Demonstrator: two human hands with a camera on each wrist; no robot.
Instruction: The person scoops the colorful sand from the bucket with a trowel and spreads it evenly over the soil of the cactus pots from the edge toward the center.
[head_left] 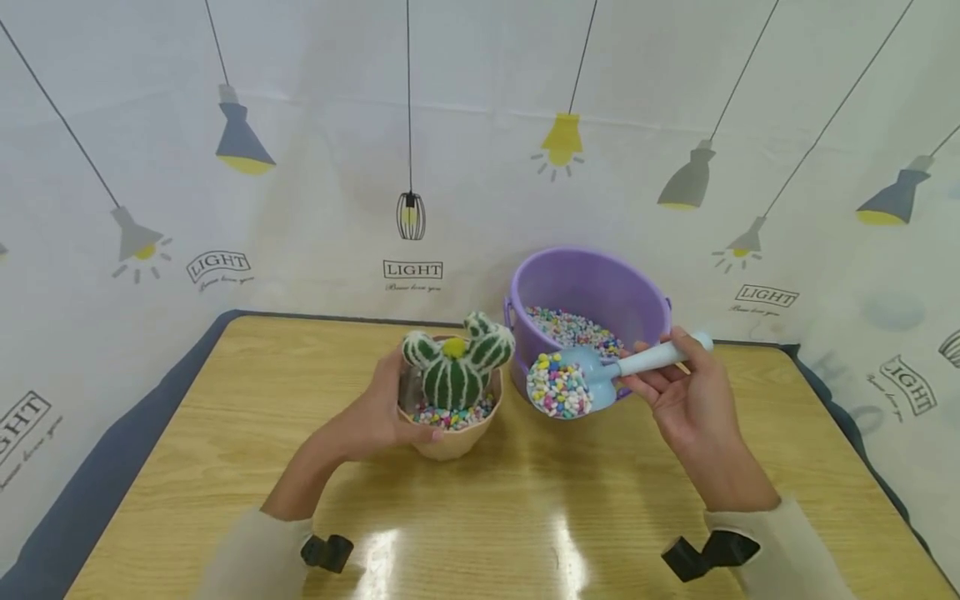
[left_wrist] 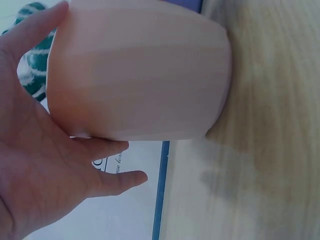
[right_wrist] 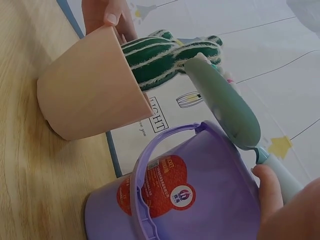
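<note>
- Clamped by the left hand point(head_left: 382, 412) round the side of a beige pot point(head_left: 453, 443), with the thumb across its near face and one finger stretched clear of the wall.
- Rising just right of the left hand, inside that pot: a green cactus point(head_left: 456, 382) with white ribs and a yellow top, bedded in coloured pebbles point(head_left: 453, 418).
- Pinched between thumb and fingers of the right hand point(head_left: 697, 404): the pale handle of a blue scoop point(head_left: 597, 372), with its blade pointing left toward the pot.
- Carried in the blade, left of the right hand: a heap of multicoloured pebbles point(head_left: 558, 388).
- Placed beyond the scoop, left of the right hand: a purple bucket point(head_left: 592, 271), partly filled with more pebbles point(head_left: 573, 327); cannot tell whether touching the scoop.
- Spread beneath both hands: a wooden table point(head_left: 255, 392).
- Hung beyond both hands: a lamp-printed cloth point(head_left: 322, 192).
</note>
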